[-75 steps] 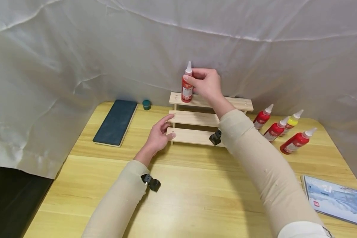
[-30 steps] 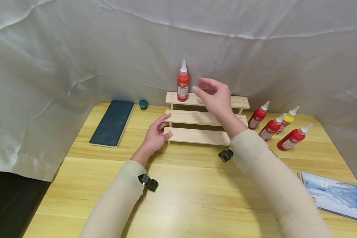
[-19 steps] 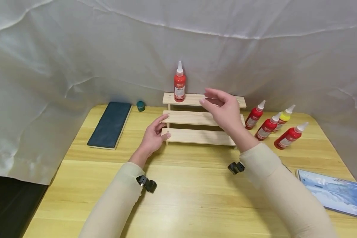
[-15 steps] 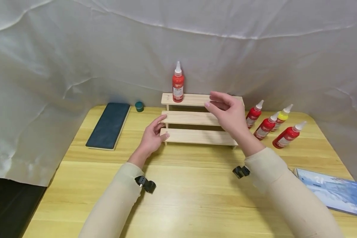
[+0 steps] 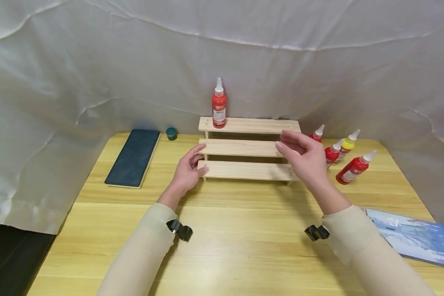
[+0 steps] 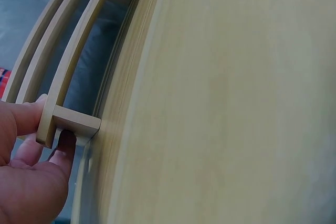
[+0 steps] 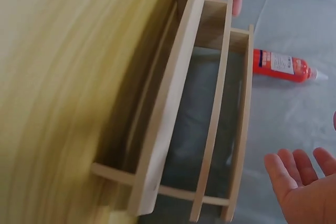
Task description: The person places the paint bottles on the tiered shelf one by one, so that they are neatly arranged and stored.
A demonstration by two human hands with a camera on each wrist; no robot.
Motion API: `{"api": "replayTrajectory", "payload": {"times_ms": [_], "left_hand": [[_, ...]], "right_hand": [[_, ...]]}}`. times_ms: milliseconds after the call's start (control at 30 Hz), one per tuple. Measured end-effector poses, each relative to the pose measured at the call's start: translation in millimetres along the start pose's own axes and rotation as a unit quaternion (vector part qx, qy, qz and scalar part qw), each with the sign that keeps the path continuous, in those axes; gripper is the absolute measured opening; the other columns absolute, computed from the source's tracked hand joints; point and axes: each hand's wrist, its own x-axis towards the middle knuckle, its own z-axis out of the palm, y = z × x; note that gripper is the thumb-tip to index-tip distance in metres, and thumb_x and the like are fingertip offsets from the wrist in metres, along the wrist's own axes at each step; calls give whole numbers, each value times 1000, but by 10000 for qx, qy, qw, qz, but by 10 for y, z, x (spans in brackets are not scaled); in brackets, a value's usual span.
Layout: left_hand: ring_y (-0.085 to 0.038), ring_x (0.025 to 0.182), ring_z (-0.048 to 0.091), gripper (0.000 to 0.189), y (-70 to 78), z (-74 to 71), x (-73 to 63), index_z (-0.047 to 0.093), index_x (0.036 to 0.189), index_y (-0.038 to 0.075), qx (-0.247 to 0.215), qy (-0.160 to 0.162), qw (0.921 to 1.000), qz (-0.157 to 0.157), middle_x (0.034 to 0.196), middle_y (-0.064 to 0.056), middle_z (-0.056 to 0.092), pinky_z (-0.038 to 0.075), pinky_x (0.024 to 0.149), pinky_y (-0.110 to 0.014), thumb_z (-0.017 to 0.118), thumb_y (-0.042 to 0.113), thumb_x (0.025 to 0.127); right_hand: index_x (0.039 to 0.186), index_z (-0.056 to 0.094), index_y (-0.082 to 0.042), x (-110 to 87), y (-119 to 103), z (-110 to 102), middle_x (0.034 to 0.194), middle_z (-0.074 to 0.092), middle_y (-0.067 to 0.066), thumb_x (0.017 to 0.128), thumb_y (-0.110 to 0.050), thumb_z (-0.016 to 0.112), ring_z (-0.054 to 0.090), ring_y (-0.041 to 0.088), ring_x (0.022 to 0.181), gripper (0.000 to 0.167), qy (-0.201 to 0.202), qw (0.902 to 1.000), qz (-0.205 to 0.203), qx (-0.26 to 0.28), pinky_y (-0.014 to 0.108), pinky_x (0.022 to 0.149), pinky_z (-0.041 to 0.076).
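A three-tier wooden display rack (image 5: pixel 244 169) stands at the back of the table. My left hand (image 5: pixel 186 172) grips its left end, thumb on the lowest tier and fingers round the side; the left wrist view shows the same hand (image 6: pixel 34 187) pinching the tier's end. Upright on the top tier, at the left, is a red paint bottle (image 5: pixel 219 110) with a white nozzle cap. My right hand (image 5: pixel 307 158), fingers loosely bent, hovers by the rack's right end, holding nothing. In the right wrist view that hand (image 7: pixel 310 195) is apart from the rack.
Right of the rack stand red bottles, one (image 5: pixel 353 170) nearest the front, and a yellow bottle (image 5: pixel 348 146); my right hand partly covers some. A blue-covered book (image 5: pixel 414 234) lies at the right. A dark slab (image 5: pixel 135 158) and green jar (image 5: pixel 171 133) sit at the left.
My right hand let go of the red paint bottle on the top tier, then moved right and down towards the rack's right end. My left hand stays on the left end.
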Motion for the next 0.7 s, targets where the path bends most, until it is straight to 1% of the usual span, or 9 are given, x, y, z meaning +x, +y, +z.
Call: {"api": "replayTrajectory", "payload": {"times_ms": [100, 233, 367, 567, 633, 700], "left_hand": [[-19, 129, 49, 77, -7, 1, 2, 52, 146, 30, 25, -19, 10000, 0, 141, -8, 56, 39, 104, -38, 67, -16, 86], [-20, 129, 49, 77, -12, -3, 1, 51, 146, 30, 36, -20, 10000, 51, 140, -8, 56, 39, 104, -38, 68, -16, 86], [-21, 128, 50, 77, -7, -10, -5, 51, 147, 28, -11, -39, 10000, 83, 140, -9, 57, 38, 106, -39, 67, -16, 86], [-20, 128, 50, 76, 10, -7, -17, 51, 147, 27, -52, -76, 9999, 55, 139, -10, 57, 37, 107, -37, 66, -17, 86], [-20, 129, 49, 76, 9, -5, -17, 51, 147, 27, -18, -69, 10000, 46, 140, -10, 57, 37, 107, -38, 66, -17, 87], [-21, 129, 49, 76, 8, -10, -11, 51, 147, 28, 17, -68, 10000, 30, 140, -10, 57, 37, 108, -38, 67, -16, 87]], "right_hand": [[131, 67, -8, -64, 63, -83, 126, 66, 11, 90, -24, 77, 65, 12, 106, 45, 82, 10000, -50, -10, 19, 84, 51], [130, 67, -8, -156, 153, -206, 125, 66, 12, 91, -20, 76, 66, 10, 103, 42, 276, 9995, -123, 4, 17, 84, 50], [128, 69, -7, -244, 235, -335, 121, 68, 9, 90, -16, 76, 66, 8, 101, 40, 550, 9983, -39, 187, 16, 83, 50], [125, 70, -3, -326, 341, -526, 112, 72, 2, 88, -10, 78, 68, 8, 96, 38, 921, 9934, 113, 678, 16, 78, 52], [125, 70, -3, -348, 367, -588, 111, 72, 1, 88, -8, 78, 68, 8, 95, 38, 1026, 9919, 180, 728, 16, 77, 52], [125, 70, -4, -369, 397, -654, 110, 72, 0, 88, -9, 78, 67, 8, 96, 39, 1109, 9912, 274, 665, 15, 78, 51]]}}
